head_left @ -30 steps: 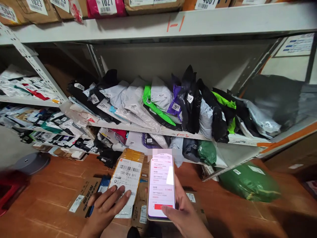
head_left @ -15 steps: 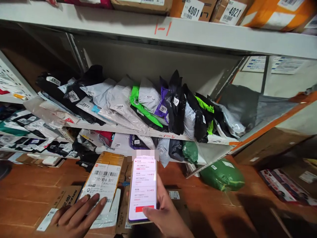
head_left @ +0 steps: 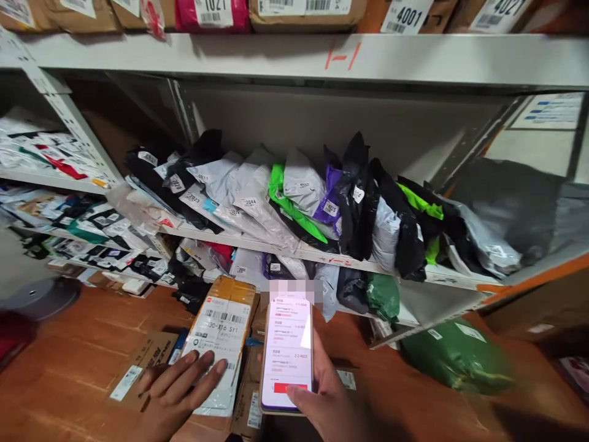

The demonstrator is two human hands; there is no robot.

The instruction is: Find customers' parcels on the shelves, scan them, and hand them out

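My right hand [head_left: 329, 399] grips a smartphone [head_left: 288, 353] upright, its lit screen showing a list and a red button. My left hand [head_left: 177, 393] lies flat with fingers spread on a yellow-topped parcel [head_left: 223, 328] that bears a large white barcode label. That parcel rests on a pile of flat cardboard boxes [head_left: 142, 368] on the floor in front of me.
A metal shelf rack [head_left: 322, 58] marked in red stands ahead, its middle shelf packed with black, grey, green and purple mailer bags [head_left: 317, 196]. More bags fill the lower shelf and the rack to the left. A green bag [head_left: 455, 356] lies on the wooden floor at right.
The view has swung back left and slightly down. Both hands stay put: left flat on the labelled parcel, right holding the phone.
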